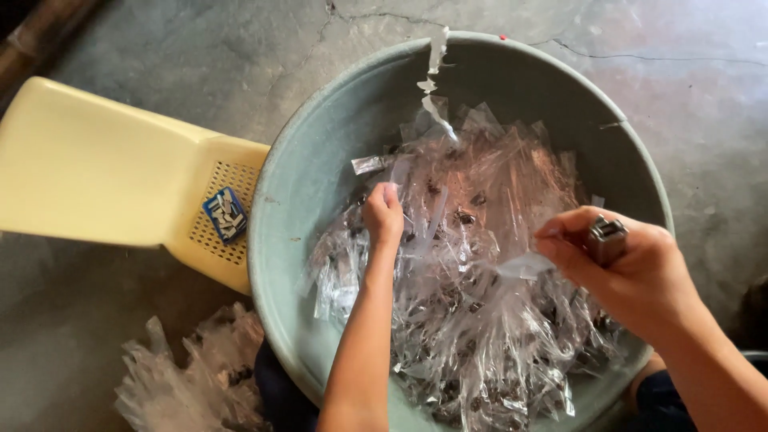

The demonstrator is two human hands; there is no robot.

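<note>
A: Left hand (384,214) down in the heap of small clear plastic packets (472,280) filling the round grey-green basin (276,200).
B: Right hand (632,268) grips a small metal stapler (606,238), probably, pinching one packet.

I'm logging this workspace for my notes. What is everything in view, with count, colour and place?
basin: one, grey-green, centre, on the floor
packets: a heap, too many to count, clear with dark contents, inside the basin
chair: one, pale yellow, left of the basin
small box: one, blue, on the chair
loose packets: a pile, clear, on the floor at lower left
floor: grey, cracked concrete
stapler: one, metal, in the right hand
left hand: reaching into the packets
right hand: holding the stapler, pinching one clear packet
</note>
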